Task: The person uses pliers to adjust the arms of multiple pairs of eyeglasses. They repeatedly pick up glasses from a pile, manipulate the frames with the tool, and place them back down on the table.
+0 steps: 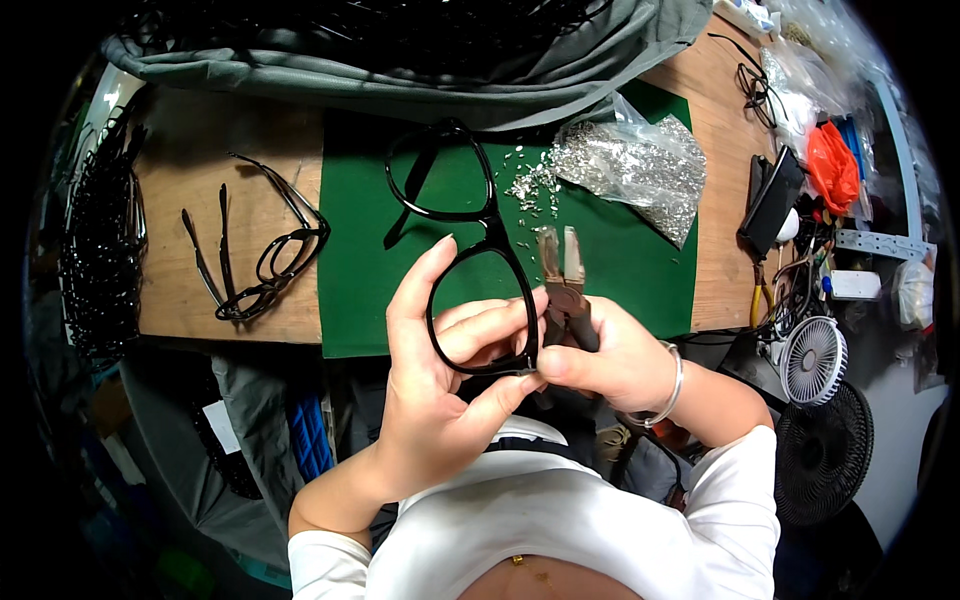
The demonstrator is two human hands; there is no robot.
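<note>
My left hand (425,400) is closed on a black eyeglass frame (491,235), its fingers and thumb around the nearer rim. The frame stands tilted, its far rim over the green mat (352,260). One black temple arm shows behind the far rim. My right hand (615,355) is wrapped round a pair of pliers (566,290), jaws pointing away from me and apart, with nothing visible between them. My right thumb meets the frame's near corner, close to the left thumb tip. Beyond the pliers lie loose small metal pieces (535,183) and a clear plastic bag of them (640,165).
More black eyeglass frames (272,275) lie on the wooden table at left, beside a dark pile of frames (105,240). Grey cloth (300,85) with black frames on it crosses the back. At right are a black phone-like slab (772,203), a red bag (832,165) and a small fan (813,360).
</note>
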